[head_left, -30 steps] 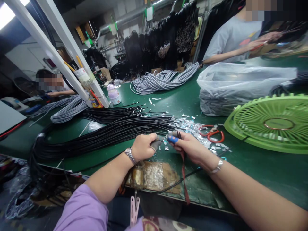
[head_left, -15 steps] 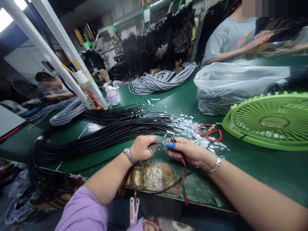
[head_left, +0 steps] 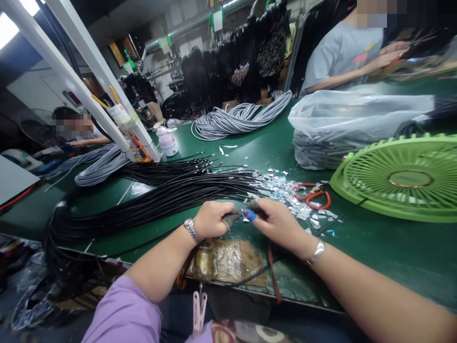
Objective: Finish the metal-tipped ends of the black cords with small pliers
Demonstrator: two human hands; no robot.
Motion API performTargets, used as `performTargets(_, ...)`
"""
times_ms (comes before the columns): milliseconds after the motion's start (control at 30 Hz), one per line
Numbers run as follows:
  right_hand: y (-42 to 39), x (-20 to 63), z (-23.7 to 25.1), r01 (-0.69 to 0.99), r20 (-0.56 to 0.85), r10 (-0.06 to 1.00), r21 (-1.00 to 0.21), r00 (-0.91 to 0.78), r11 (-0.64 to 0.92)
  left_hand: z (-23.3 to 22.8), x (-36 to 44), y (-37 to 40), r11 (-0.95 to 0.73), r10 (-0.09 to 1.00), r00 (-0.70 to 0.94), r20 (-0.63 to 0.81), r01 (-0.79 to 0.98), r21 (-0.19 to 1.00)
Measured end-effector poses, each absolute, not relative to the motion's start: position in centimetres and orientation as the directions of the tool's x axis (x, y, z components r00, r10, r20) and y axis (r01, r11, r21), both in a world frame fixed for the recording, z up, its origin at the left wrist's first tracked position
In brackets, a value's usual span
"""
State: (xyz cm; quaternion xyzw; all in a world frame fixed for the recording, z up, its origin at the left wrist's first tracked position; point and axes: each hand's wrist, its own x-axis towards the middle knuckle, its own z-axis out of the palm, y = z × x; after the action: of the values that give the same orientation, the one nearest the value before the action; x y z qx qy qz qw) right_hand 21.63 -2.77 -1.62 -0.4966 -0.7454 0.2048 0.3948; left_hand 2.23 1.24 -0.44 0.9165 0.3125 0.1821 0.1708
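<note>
Hands are meeting over the near edge of the green table (head_left: 374, 247). Left hand (head_left: 210, 220) is closing in a fist, its grey-covered thumb tip pinching the end of a thin black cable. Right hand (head_left: 276, 221) is gripping a small dark tool, blue-capped fingertip (head_left: 250, 216) pressing toward the left thumb; the held parts are too small to identify. Black cable bundle (head_left: 171, 195) is lying just beyond the hands, long axis running left to right, stripped ends pointing right toward the foil scraps (head_left: 285, 190). Red-handled scissors (head_left: 314, 196) are resting among the scraps. Green fan grille (head_left: 403, 178) is lying flat at right. No writing is showing clearly enough to read.
</note>
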Motion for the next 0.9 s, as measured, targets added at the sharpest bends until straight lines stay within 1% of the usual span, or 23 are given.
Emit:
performTargets(67,-3.2,21.5,-1.5,0.572,0.429,0.879,-0.676,-0.208,0.465,-0.5,2.3,1.3,-0.738,0.646,0.727,0.233,0.517,0.433)
performTargets(100,-3.2,21.6,-1.4,0.551,0.438,0.877,-0.690,-0.200,0.470,-0.5,2.2,1.3,-0.731,0.655,0.716,0.243,0.518,0.444)
performTargets(167,-3.1,21.7,-1.1,0.479,0.411,0.901,-0.768,-0.139,0.425,-0.6,2.2,1.4,-0.719,0.671,0.688,0.278,0.511,0.470)
performTargets(200,-3.0,21.7,-1.1,0.424,0.368,0.925,-0.826,-0.094,0.371,-0.6,2.2,1.5,-0.717,0.675,0.674,0.300,0.503,0.482)
performTargets(233,-2.8,21.8,-1.0,0.349,0.294,0.954,-0.890,-0.058,0.295,-0.6,2.1,1.5,-0.718,0.676,0.664,0.320,0.494,0.491)
performTargets(267,-2.5,21.8,-1.0,0.256,0.193,0.980,-0.946,-0.048,0.199,-0.6,2.1,1.6,-0.721,0.674,0.656,0.339,0.483,0.497)
performTargets(300,-2.3,21.8,-1.0,0.157,0.079,0.994,-0.984,-0.073,0.089,-0.7,2.1,1.6,-0.725,0.670,0.652,0.355,0.472,0.502)
performTargets(367,-2.1,21.7,-1.2,-0.010,-0.122,0.973,-0.992,-0.197,-0.127,-0.7,2.0,1.7,-0.730,0.662,0.654,0.365,0.453,0.512)
performTargets(400,-2.1,21.6,-1.2,-0.066,-0.183,0.947,-0.976,-0.264,-0.207,-0.8,2.0,1.7,-0.732,0.658,0.658,0.366,0.444,0.518)
performTargets(433,-2.1,21.6,-1.3,-0.106,-0.215,0.924,-0.960,-0.317,-0.260,-0.8,2.0,1.7,-0.734,0.653,0.664,0.365,0.433,0.524)
performTargets(500,-2.3,21.4,-1.4,-0.161,-0.229,0.901,-0.939,-0.369,-0.305,-0.7,2.0,1.6,-0.737,0.638,0.681,0.360,0.404,0.542)
performTargets(567,-2.4,21.3,-1.3,-0.183,-0.221,0.896,-0.933,-0.386,-0.309,-0.5,2.1,1.5,-0.742,0.615,0.703,0.356,0.365,0.561)
performTargets(633,-2.5,21.2,-1.2,-0.153,-0.182,0.916,-0.956,-0.358,-0.249,-0.5,2.2,1.5,-0.753,0.586,0.730,0.352,0.331,0.568)
performTargets(733,-2.4,20.9,-1.3,0.010,-0.019,0.969,-1.000,-0.247,-0.017,-0.5,2.3,1.4,-0.775,0.552,0.759,0.344,0.316,0.547)
performTargets(800,-2.4,20.9,-1.5,0.133,0.085,0.978,-0.985,-0.189,0.112,-0.6,2.3,1.3,-0.778,0.560,0.757,0.336,0.341,0.528)
performTargets(900,-2.2,21.1,-1.9,0.234,0.146,0.984,-0.958,-0.106,0.168,-0.7,2.3,1.2,-0.770,0.607,0.713,0.352,0.418,0.482)
